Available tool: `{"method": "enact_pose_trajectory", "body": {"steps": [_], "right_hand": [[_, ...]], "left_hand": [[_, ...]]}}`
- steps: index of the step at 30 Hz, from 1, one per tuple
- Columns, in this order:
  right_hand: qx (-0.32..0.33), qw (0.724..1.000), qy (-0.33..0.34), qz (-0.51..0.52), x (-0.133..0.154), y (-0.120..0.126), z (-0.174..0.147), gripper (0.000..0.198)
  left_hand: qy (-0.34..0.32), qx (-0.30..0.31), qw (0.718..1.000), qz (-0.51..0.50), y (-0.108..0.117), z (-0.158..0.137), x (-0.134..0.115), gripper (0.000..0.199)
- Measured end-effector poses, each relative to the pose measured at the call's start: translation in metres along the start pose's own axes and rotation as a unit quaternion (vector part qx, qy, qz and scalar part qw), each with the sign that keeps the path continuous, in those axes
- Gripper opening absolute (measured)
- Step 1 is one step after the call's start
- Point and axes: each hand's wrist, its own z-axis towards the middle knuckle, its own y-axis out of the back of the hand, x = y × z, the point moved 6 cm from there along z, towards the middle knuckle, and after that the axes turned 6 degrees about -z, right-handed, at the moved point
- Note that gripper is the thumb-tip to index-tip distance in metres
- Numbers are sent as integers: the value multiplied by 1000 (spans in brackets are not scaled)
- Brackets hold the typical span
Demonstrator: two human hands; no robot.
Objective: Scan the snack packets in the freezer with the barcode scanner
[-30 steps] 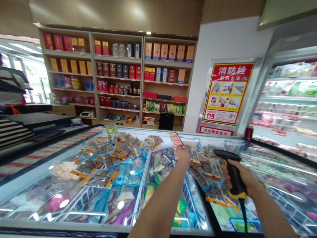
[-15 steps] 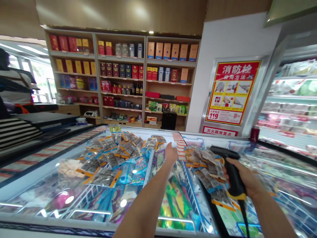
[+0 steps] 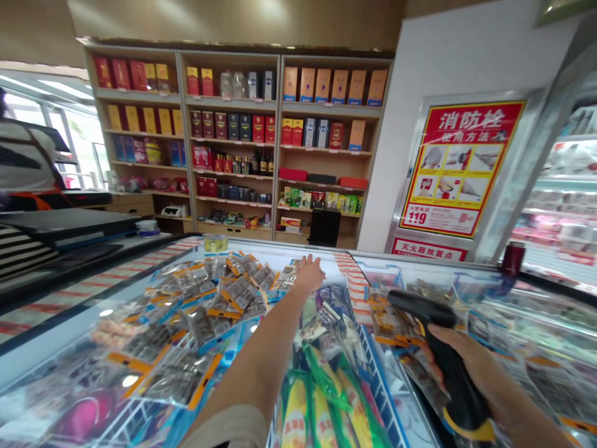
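Observation:
My right hand [image 3: 480,367] is wrapped round the grip of a black barcode scanner [image 3: 459,367] with yellow trim. The scanner's head points left over snack packets [image 3: 392,320] lying on the freezer's right half. My left arm stretches across the chest freezer [image 3: 261,246] to its far side. There my left hand [image 3: 310,274] has its fingers apart, with nothing visible in them. Beside it, on the left, spreads a pile of clear packets with orange and blue edges [image 3: 237,289]. Below the hand, yellow-and-green ice-cream wrappers [image 3: 321,398] fill a wire basket.
Shelves of boxed bottles [image 3: 252,127] line the back wall. A red fire-hydrant poster [image 3: 461,168] hangs on the right, near an open chilled display [image 3: 559,205]. At the left are a counter with a dark flat top [image 3: 74,224] and a person [image 3: 28,155].
The view has shifted closer and leftward. My left hand's fingers have spread, and the white thing seen at them before no longer shows. The scanner in my right hand has tilted and come nearer.

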Motion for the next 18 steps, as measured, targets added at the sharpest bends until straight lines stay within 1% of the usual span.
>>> {"method": "enact_pose_trajectory", "body": {"steps": [2,5,7,9,11,13,15,18], "right_hand": [[-4,1000,2,-18,-6,2,0,38],[-13,1000,1,-24,-9,-1,-1,39],[-21,999,5,-27,-7,-5,-3,39],[-18,999,8,-27,-6,-9,-4,38],[-4,1000,-2,-19,-6,-12,-4,38],[16,1000,-11,-8,-7,-15,-5,36],[32,999,-11,2,-6,-19,-5,35],[36,999,-10,25,-2,-28,-6,32]], "left_hand": [[7,21,1000,9,-8,23,2,61],[49,87,995,20,-28,47,10,71],[68,122,990,31,-38,51,16,70],[61,137,988,41,-42,47,19,63],[34,141,988,46,-38,33,19,58],[3,144,989,44,-29,11,19,54],[-33,142,989,35,-15,-18,18,52],[-94,148,984,6,10,-63,18,48]]}}
